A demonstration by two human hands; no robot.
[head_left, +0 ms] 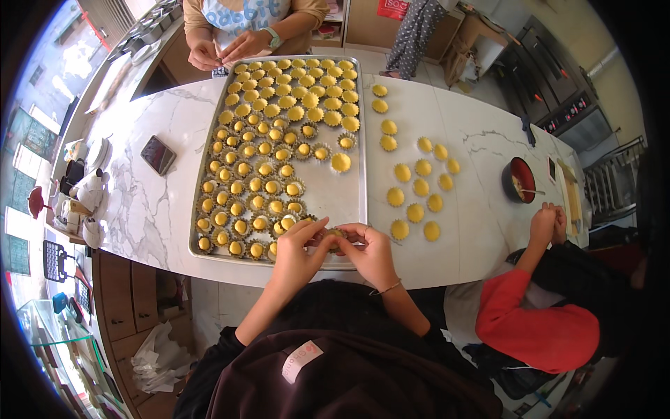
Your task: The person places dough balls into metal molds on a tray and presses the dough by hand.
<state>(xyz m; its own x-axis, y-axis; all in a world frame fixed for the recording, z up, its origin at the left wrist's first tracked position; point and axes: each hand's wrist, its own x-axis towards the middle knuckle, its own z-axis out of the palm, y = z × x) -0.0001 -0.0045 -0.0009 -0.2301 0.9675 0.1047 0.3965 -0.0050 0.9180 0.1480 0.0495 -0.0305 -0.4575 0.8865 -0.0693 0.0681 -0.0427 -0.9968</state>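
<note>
Over the near edge of a large metal baking tray (364, 174), my left hand (299, 253) and my right hand (371, 257) meet. Between their fingertips they pinch one small fluted tart mould (335, 241); my fingers partly cover it, so its inside is hard to make out. In the tray's near left part stand rows of dark fluted moulds, each with a yellow dough ball (243, 169) in it. Yellow fluted tart shells (287, 87) fill the far part. A single yellow shell (340, 163) lies on the tray's bare right side.
Several flat yellow dough rounds (415, 212) lie on the marble table (474, 209) right of the tray. Farther right is a dark bowl (519, 180) with a spoon. A phone (158, 155) lies left. One person's hands (227, 52) work opposite; another in a red sleeve (537, 325) sits right.
</note>
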